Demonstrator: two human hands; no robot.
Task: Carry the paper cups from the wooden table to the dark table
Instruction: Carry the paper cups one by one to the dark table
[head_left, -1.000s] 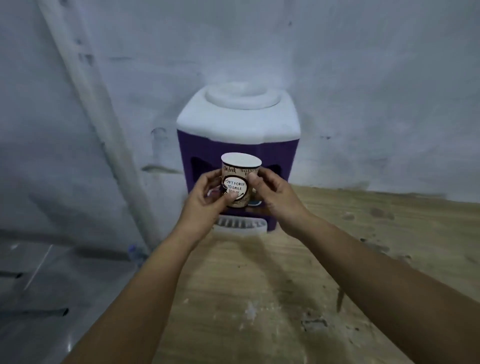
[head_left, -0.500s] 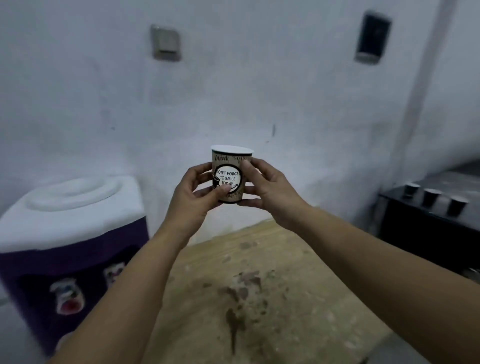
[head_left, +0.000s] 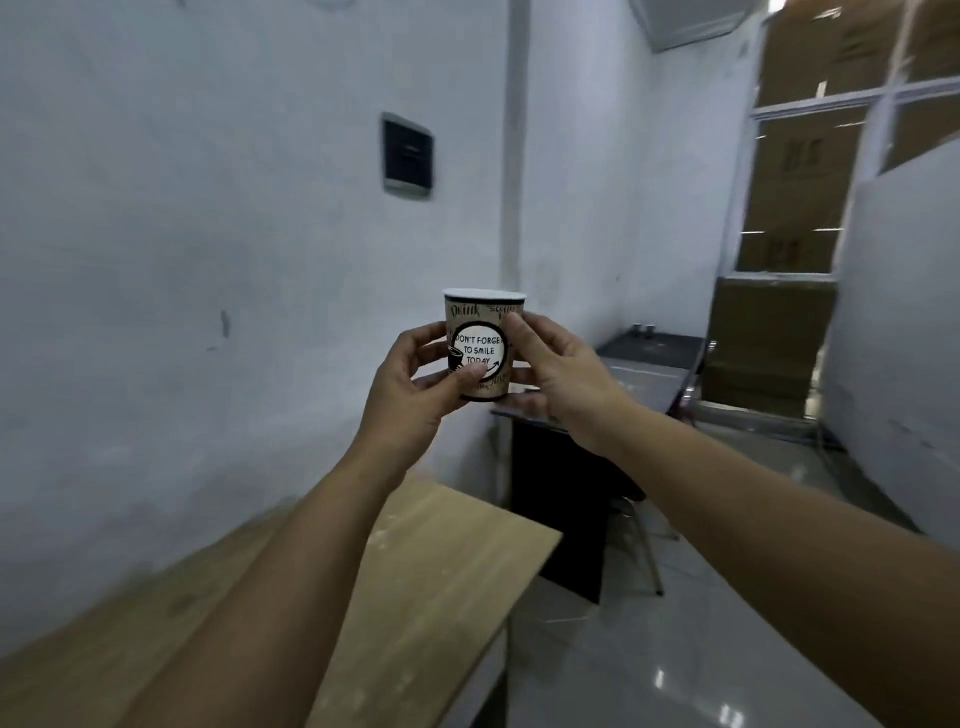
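Left grip: I see my left hand grasping the cup, thumb across the lower front, fingers curled round its left side.
Right grip: my right hand grasps the same cup from the right, thumb up near the rim, fingers under and behind.
Cup: upright, held in the air between both hands, printed label facing me, lifted off any tabletop.
Wooden tabletop: below the cup and nearer to me, its corner under my forearms.
Dark tabletop: beyond the cup, to its right, against the wall.
Far cups: two small ones, on the dark tabletop's back edge, well apart from the held cup.
Boxes: cardboard, stacked right of the dark tabletop.
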